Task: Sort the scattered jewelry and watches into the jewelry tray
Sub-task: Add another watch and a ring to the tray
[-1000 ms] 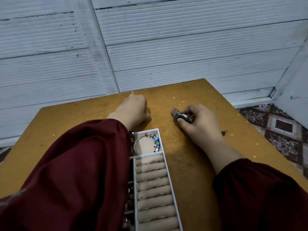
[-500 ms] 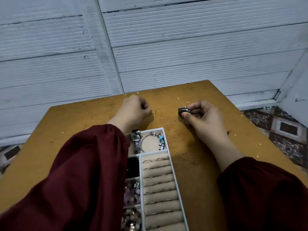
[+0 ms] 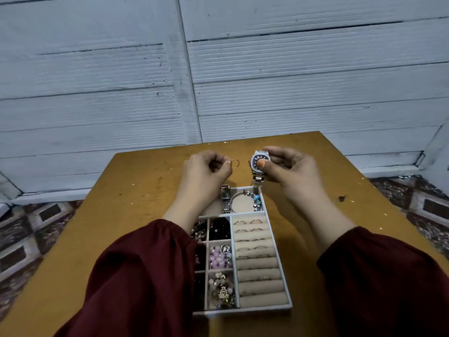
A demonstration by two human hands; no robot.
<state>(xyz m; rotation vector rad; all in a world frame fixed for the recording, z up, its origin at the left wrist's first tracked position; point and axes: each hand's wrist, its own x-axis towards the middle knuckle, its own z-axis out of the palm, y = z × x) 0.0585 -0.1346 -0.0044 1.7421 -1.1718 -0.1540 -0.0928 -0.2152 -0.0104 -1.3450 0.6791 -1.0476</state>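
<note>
A grey jewelry tray lies on the wooden table between my forearms. Its far compartment holds a square silver watch and a charm bracelet. Rings sit in the beige rolls on the right; bead pieces fill the small left compartments. My left hand pinches a thin gold ring above the table, beyond the tray. My right hand holds a silver watch with a dark dial, dial toward me, its band hanging over the tray's far edge.
The table stands against a white slatted wall. Patterned floor tiles show past the table's left and right edges. My dark red sleeves cover the tray's near left corner.
Both hands lifted off the table: the left one came up with a gold ring, the right one raised the watch and turned its dial toward me. More of the tray shows now.
</note>
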